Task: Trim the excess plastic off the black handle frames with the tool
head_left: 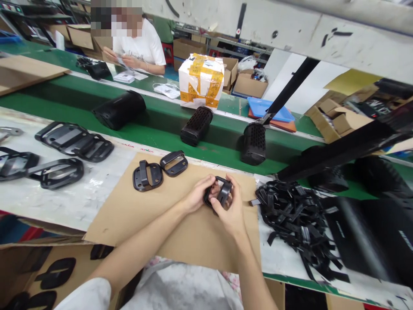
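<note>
A black plastic frame (223,192) with a raised strap is held between both hands over the brown cardboard sheet (193,232). My left hand (200,193) grips its left edge, fingers closed on it. On the right side, my right hand (230,204) has its thumb and fingers wrapped round the same frame. To the left on the cardboard lie two similar black frames, one with an upright strap (147,175) and another (174,163) touching or nearly touching it. A heap of black straps (300,219) lies right of the cardboard.
Several black perforated cylinders, one near the middle (196,125), stand on the green belt (161,129). More black frames (74,140) lie at left. A dark slanted post (290,92) rises at right. Across the belt are a taped box (201,82) and a seated person (140,47).
</note>
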